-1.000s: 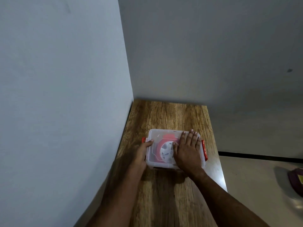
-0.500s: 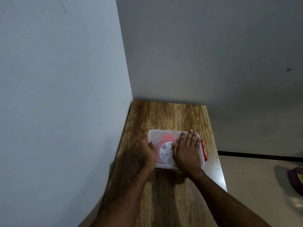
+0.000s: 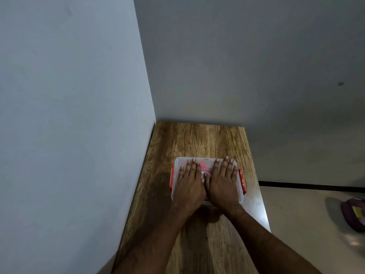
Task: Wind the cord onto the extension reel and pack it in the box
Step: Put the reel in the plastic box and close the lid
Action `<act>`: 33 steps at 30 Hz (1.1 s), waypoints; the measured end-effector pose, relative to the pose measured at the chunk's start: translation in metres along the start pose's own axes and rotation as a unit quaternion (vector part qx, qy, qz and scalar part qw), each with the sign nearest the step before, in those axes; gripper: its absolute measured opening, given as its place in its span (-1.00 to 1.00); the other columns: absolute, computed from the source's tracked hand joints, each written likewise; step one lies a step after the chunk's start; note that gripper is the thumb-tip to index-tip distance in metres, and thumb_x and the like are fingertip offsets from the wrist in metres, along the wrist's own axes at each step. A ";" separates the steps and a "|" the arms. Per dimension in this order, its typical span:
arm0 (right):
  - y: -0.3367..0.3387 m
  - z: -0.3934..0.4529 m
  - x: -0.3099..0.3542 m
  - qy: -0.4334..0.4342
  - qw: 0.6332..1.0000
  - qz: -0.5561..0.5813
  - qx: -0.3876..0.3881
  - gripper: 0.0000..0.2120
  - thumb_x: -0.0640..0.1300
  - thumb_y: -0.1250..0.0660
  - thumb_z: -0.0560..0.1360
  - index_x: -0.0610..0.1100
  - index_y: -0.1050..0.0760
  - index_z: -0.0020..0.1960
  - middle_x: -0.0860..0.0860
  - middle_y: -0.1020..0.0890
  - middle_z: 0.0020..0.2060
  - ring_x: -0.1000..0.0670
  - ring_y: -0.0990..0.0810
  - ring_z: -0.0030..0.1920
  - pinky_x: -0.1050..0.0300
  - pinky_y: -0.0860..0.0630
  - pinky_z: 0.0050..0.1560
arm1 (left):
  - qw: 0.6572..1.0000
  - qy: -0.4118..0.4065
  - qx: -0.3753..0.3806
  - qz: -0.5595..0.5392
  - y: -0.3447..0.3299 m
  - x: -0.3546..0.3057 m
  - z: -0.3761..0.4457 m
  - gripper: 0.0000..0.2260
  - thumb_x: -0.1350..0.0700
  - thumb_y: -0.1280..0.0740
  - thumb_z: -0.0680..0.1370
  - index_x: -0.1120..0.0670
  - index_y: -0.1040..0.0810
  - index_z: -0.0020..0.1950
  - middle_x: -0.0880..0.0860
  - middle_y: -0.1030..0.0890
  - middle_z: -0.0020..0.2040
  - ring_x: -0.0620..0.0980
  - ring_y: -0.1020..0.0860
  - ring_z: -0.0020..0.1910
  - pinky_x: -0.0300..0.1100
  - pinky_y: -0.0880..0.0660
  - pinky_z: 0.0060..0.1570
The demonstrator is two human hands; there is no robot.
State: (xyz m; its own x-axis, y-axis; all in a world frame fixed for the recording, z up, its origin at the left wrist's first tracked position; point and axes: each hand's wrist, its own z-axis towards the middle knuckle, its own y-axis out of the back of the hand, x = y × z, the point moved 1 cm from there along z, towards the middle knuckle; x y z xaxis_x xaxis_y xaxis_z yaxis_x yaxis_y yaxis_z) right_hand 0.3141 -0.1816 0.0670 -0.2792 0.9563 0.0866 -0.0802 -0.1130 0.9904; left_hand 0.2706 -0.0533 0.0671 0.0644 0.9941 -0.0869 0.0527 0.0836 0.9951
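- The wooden table point(image 3: 197, 141) is narrow and runs away from me into a corner: one wall point(image 3: 69, 115) lies along its left edge and another wall point(image 3: 246, 66) closes its far end.
- Its right edge is free, with bare floor point(image 3: 296, 214) beyond and below it. A purple object point(image 3: 354, 213) sits on that floor at the far right, too blurred to name.
- The clear plastic box point(image 3: 206, 161) sits about midway along the table, nearer the right edge than the left wall. Its lid is on, with an orange latch point(image 3: 171, 177) at its left end and another at its right.
- The red extension reel point(image 3: 205, 168) shows through the lid between my hands; I cannot see the cord.
- My left hand point(image 3: 188, 182) lies flat on the left half of the lid, fingers straight and together, gripping nothing.
- My right hand point(image 3: 223, 182) lies flat on the right half in the same way, its thumb touching the left thumb.
- Both forearms reach in from the near edge and converge toward the box.
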 end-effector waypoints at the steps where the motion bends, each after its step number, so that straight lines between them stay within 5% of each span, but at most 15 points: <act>1: 0.000 0.000 0.000 0.000 1.000 0.002 0.000 -0.32 0.14 0.10 0.65 -0.36 -0.02 0.54 -0.43 -0.02 0.49 -0.38 0.04 0.53 -0.31 -0.04 0.49 | 1.000 -0.004 0.010 0.005 0.000 0.001 0.000 -0.16 -0.28 -0.16 0.62 0.22 0.09 0.66 0.26 0.12 0.65 0.21 0.13 0.65 0.15 0.19 0.60; 4: -0.002 0.001 -0.001 0.000 1.000 0.002 0.012 -0.32 0.15 0.07 0.65 -0.34 -0.05 0.54 -0.42 -0.05 0.50 -0.37 0.00 0.53 -0.30 -0.06 0.49 | 1.000 -0.007 0.005 0.003 0.000 0.002 0.002 -0.19 -0.30 -0.03 0.60 0.22 0.04 0.66 0.25 0.08 0.65 0.21 0.08 0.65 0.15 0.15 0.60; 8: 0.008 0.006 -0.013 0.013 1.000 0.013 -0.001 -0.30 0.26 0.09 0.60 -0.23 -0.23 0.50 -0.36 -0.24 0.47 -0.33 -0.20 0.48 -0.25 -0.19 0.47 | 0.996 0.035 -0.056 -0.054 0.008 0.005 -0.002 -0.30 -0.22 0.18 0.62 0.16 -0.21 0.62 0.17 -0.23 0.61 0.13 -0.21 0.61 0.05 0.05 0.56; 13: 0.018 0.008 -0.047 -0.088 0.995 0.042 0.004 -0.27 0.39 -0.01 0.53 -0.09 -0.21 0.50 -0.29 -0.31 0.42 -0.30 -0.30 0.42 -0.29 -0.33 0.32 | 0.988 0.135 -0.048 -0.060 0.019 0.020 -0.010 -0.28 -0.29 0.17 0.64 0.15 -0.01 0.66 0.17 -0.05 0.67 0.13 0.01 0.66 0.14 0.05 0.62; 17: 0.013 0.002 -0.065 -0.158 0.934 0.317 0.050 -0.20 0.40 -0.25 0.43 -0.07 -0.18 0.47 -0.11 -0.51 0.29 -0.13 -0.55 0.18 -0.05 -0.54 0.06 | 0.965 0.217 -0.070 -0.132 0.014 0.027 -0.009 -0.12 -0.41 -0.07 0.57 0.12 0.14 0.66 0.17 0.03 0.67 0.18 -0.02 0.65 0.13 -0.18 0.57; 20: 0.017 -0.004 -0.064 -0.204 0.855 0.476 0.034 -0.43 0.18 -0.45 0.43 -0.07 -0.36 0.30 0.02 -0.62 0.11 0.08 -0.60 -0.04 0.13 -0.57 -0.13 | 0.912 0.296 -0.085 -0.270 0.012 0.029 -0.009 -0.06 -0.42 -0.31 0.48 0.06 -0.05 0.66 0.13 -0.26 0.62 0.17 -0.35 0.53 0.00 -0.45 0.41; 21: 0.015 -0.005 -0.065 -0.219 0.837 0.501 0.029 -0.48 0.14 -0.47 0.42 -0.07 -0.41 0.25 0.03 -0.63 0.07 0.09 -0.62 -0.06 0.09 -0.61 -0.12 | 0.869 0.322 -0.089 -0.366 0.014 0.030 -0.010 -0.13 -0.32 -0.42 0.48 0.06 -0.16 0.62 0.11 -0.41 0.53 0.14 -0.50 0.41 -0.14 -0.60 0.19; 23: 0.012 -0.007 -0.066 -0.228 0.819 0.526 0.032 -0.56 0.13 -0.48 0.41 -0.05 -0.51 0.19 0.04 -0.67 -0.02 0.03 -0.66 -0.07 0.01 -0.65 -0.10 | 0.764 0.363 -0.081 -0.528 0.017 0.035 -0.013 -0.38 -0.09 -0.52 0.50 0.12 -0.43 0.46 0.10 -0.63 0.27 0.00 -0.67 0.05 -0.36 -0.58 -0.29; 25: 0.009 -0.006 -0.066 -0.222 0.814 0.535 0.035 -0.62 0.12 -0.48 0.42 -0.04 -0.56 0.15 0.06 -0.69 -0.07 0.02 -0.68 -0.07 0.00 -0.66 -0.11 | 0.693 0.384 -0.062 -0.607 0.013 0.041 -0.015 -0.53 -0.03 -0.53 0.49 0.16 -0.56 0.31 0.07 -0.71 0.07 -0.03 -0.69 -0.10 -0.27 -0.57 -0.31; 33: 0.007 0.014 -0.065 -0.204 0.804 0.558 0.029 -0.67 0.04 -0.48 0.44 -0.07 -0.57 0.13 0.02 -0.71 -0.08 0.03 -0.70 -0.12 0.11 -0.65 -0.22 | 0.690 0.336 -0.054 -0.639 0.022 0.048 0.006 -0.78 0.04 -0.46 0.57 0.03 -0.58 0.18 -0.06 -0.68 -0.08 -0.13 -0.65 -0.15 -0.36 -0.50 -0.38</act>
State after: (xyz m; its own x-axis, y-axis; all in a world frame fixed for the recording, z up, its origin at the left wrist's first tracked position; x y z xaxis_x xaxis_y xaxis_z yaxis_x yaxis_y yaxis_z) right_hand 0.3452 -0.2411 0.0697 0.1917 0.2783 0.9412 0.0516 -0.9605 0.2735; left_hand 0.2804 -0.0046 0.0845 -0.4436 -0.0928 -0.8914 -0.4385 0.8899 0.1256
